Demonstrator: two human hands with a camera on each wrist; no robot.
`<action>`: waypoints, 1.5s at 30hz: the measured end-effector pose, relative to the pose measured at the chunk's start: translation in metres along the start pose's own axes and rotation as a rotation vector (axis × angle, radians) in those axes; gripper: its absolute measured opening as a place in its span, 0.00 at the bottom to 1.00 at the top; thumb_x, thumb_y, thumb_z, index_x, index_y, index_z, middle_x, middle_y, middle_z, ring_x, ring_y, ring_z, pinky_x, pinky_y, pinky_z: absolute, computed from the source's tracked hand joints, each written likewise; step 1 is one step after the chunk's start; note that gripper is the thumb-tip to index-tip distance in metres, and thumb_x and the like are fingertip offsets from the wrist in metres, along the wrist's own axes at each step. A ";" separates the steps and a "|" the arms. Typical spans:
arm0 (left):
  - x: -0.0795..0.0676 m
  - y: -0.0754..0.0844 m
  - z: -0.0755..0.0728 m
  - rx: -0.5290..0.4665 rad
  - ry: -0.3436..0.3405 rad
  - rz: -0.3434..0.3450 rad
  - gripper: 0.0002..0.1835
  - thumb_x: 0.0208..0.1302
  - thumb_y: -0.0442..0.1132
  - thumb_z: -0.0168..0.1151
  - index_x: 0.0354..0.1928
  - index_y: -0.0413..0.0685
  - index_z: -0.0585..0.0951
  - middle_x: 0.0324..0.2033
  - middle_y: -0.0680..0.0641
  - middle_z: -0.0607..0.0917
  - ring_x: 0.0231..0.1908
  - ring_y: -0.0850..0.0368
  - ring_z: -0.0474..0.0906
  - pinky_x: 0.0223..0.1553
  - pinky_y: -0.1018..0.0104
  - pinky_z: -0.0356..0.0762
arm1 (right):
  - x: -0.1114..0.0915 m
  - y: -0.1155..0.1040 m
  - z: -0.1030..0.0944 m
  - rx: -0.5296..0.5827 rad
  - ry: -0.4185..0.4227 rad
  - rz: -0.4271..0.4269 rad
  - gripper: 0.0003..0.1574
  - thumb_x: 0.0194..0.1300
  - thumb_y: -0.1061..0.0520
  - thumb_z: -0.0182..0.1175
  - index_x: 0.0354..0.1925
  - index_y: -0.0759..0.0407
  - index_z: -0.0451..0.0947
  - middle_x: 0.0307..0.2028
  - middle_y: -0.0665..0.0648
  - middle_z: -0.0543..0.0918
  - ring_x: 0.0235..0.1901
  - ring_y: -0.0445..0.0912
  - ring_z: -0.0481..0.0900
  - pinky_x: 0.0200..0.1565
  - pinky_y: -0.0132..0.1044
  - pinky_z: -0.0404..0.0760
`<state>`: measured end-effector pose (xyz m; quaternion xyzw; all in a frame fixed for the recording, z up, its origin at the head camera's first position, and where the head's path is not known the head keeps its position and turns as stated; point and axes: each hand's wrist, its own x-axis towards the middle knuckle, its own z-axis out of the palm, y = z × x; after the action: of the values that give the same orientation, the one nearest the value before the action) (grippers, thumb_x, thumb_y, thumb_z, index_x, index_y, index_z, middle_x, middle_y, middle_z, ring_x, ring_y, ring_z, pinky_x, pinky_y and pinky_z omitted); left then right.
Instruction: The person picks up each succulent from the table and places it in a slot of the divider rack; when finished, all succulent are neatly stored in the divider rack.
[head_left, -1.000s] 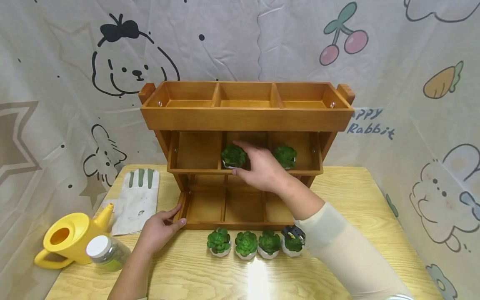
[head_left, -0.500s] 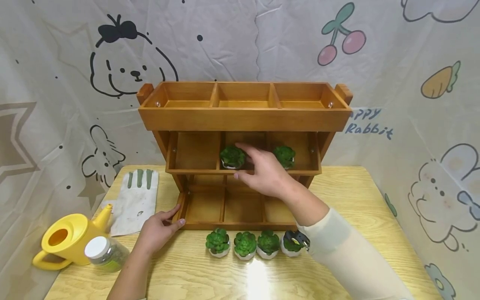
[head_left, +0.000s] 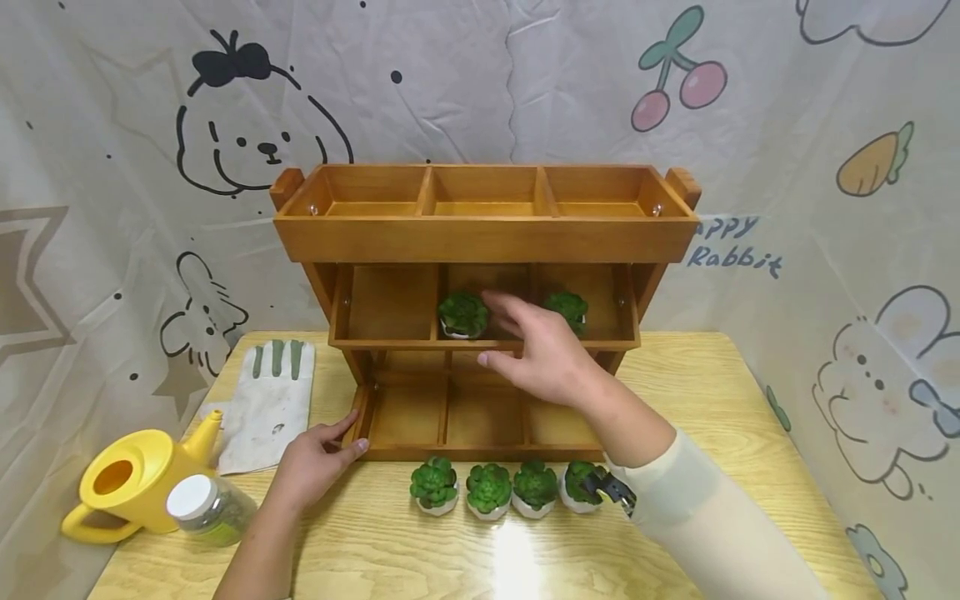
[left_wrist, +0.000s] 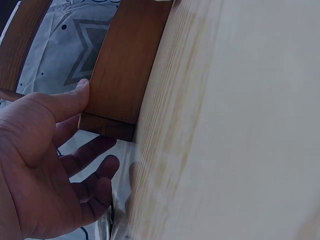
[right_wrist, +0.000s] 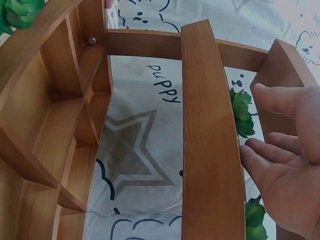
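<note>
A wooden three-tier shelf stands on the table. In its middle tier, a small potted succulent sits in the centre compartment and a second succulent in the right one. My right hand is just right of the centre plant, apart from it, fingers extended and holding nothing. In the right wrist view, this hand is behind the middle tier's front board. My left hand holds the left end of the bottom tier; in the left wrist view its thumb presses the board's face.
Several potted succulents line up on the table before the shelf. A yellow watering can, a white-lidded jar and a white-and-green glove lie at the left. A printed cloth hangs behind.
My right hand has let go of the succulent in the centre compartment and moved a little right and down, away from it. The left hand keeps its place on the shelf.
</note>
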<state>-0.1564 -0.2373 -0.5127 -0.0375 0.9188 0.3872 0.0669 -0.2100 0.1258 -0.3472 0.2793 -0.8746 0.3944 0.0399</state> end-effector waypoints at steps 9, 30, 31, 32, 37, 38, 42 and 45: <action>-0.002 0.001 -0.001 -0.001 -0.001 -0.001 0.34 0.69 0.55 0.70 0.74 0.57 0.74 0.50 0.42 0.84 0.42 0.52 0.79 0.40 0.56 0.77 | -0.013 -0.001 -0.002 0.013 -0.009 -0.003 0.47 0.66 0.54 0.73 0.77 0.58 0.64 0.72 0.57 0.72 0.64 0.55 0.79 0.61 0.45 0.78; -0.002 0.003 -0.002 -0.001 -0.006 -0.003 0.34 0.69 0.55 0.70 0.73 0.57 0.75 0.49 0.43 0.84 0.42 0.52 0.78 0.40 0.57 0.76 | -0.048 0.007 0.001 0.096 0.096 -0.045 0.41 0.65 0.60 0.73 0.73 0.58 0.70 0.65 0.58 0.81 0.60 0.53 0.83 0.59 0.39 0.79; -0.002 0.003 -0.002 -0.003 -0.007 -0.004 0.34 0.69 0.55 0.70 0.73 0.57 0.75 0.49 0.42 0.84 0.42 0.52 0.78 0.40 0.57 0.76 | -0.051 0.007 0.002 0.095 0.098 -0.041 0.41 0.65 0.60 0.73 0.73 0.58 0.70 0.65 0.57 0.81 0.60 0.52 0.83 0.59 0.38 0.79; -0.002 0.003 -0.002 -0.005 -0.007 -0.003 0.34 0.69 0.55 0.70 0.73 0.57 0.75 0.49 0.42 0.84 0.41 0.52 0.78 0.40 0.57 0.76 | -0.053 0.007 0.002 0.094 0.100 -0.034 0.41 0.65 0.60 0.73 0.73 0.58 0.70 0.65 0.56 0.81 0.60 0.50 0.83 0.59 0.38 0.79; -0.002 0.004 -0.002 -0.006 -0.003 0.000 0.34 0.69 0.55 0.70 0.73 0.57 0.75 0.50 0.42 0.84 0.42 0.52 0.78 0.40 0.57 0.76 | -0.064 0.012 0.005 0.093 0.106 -0.012 0.40 0.66 0.59 0.73 0.73 0.58 0.71 0.65 0.55 0.80 0.59 0.48 0.83 0.59 0.38 0.79; -0.002 0.004 -0.002 -0.006 -0.003 0.000 0.34 0.69 0.55 0.70 0.73 0.56 0.75 0.50 0.42 0.84 0.42 0.52 0.78 0.40 0.57 0.76 | -0.066 0.013 0.005 0.093 0.109 -0.013 0.40 0.65 0.60 0.73 0.72 0.59 0.71 0.64 0.55 0.81 0.59 0.48 0.83 0.59 0.38 0.79; -0.003 0.005 -0.002 -0.008 -0.008 -0.005 0.33 0.69 0.54 0.70 0.73 0.56 0.75 0.48 0.43 0.84 0.41 0.52 0.78 0.39 0.57 0.75 | -0.072 0.018 0.008 0.101 0.122 -0.031 0.41 0.64 0.62 0.74 0.72 0.61 0.71 0.63 0.58 0.82 0.58 0.51 0.84 0.59 0.39 0.79; -0.003 0.005 -0.002 -0.011 -0.006 -0.006 0.33 0.69 0.54 0.70 0.73 0.56 0.75 0.47 0.43 0.84 0.40 0.52 0.78 0.39 0.57 0.75 | -0.078 0.021 0.008 0.119 0.133 -0.036 0.41 0.63 0.63 0.74 0.71 0.61 0.72 0.63 0.59 0.82 0.58 0.51 0.84 0.59 0.39 0.79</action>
<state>-0.1545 -0.2351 -0.5071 -0.0394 0.9162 0.3924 0.0708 -0.1545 0.1666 -0.3891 0.2700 -0.8399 0.4624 0.0884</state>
